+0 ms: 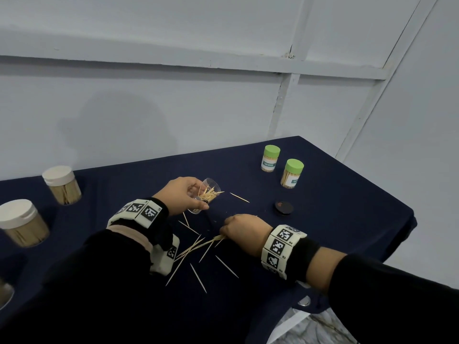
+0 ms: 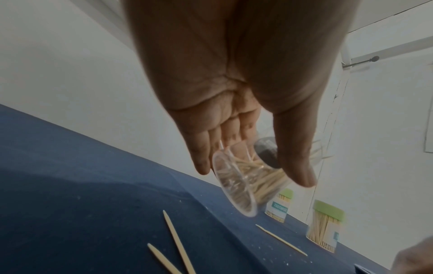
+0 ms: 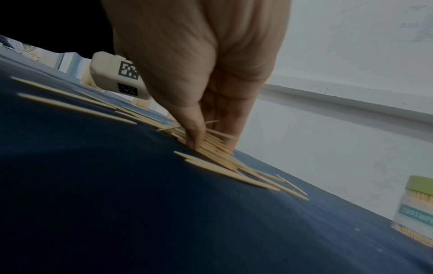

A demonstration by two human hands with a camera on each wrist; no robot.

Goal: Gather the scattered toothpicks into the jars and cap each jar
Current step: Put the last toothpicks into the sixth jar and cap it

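White-lidded jars [image 1: 62, 184]: two squat clear jars packed with toothpicks are standing capped at the far left of the surface [image 1: 335, 219], which is wearing a dark navy cloth.
Left hand [image 1: 180, 194]: it is gripping the open clear jar [image 1: 205, 198], thumb and fingers curled round its smooth wall, tilting it mouth-rightward just above the cloth; the jar is part-filled, sticks poking out.
Loose toothpicks [image 1: 198, 247]: thin, stiff, pointed wooden slivers are lying scattered between and below both hands. They are looking very light, rolling easily and hard to lift singly, so pinching them mid-length as a bundle seems best.
Right hand [image 1: 244, 232]: its thumb and fingertips [image 3: 194, 137] are pressing down and closing on a fanned bunch.
Black cap [image 1: 284, 207]: a small round lid is lying flat nearby.
Green-capped jars [image 1: 282, 166]: two labelled jars are standing closed at the right.
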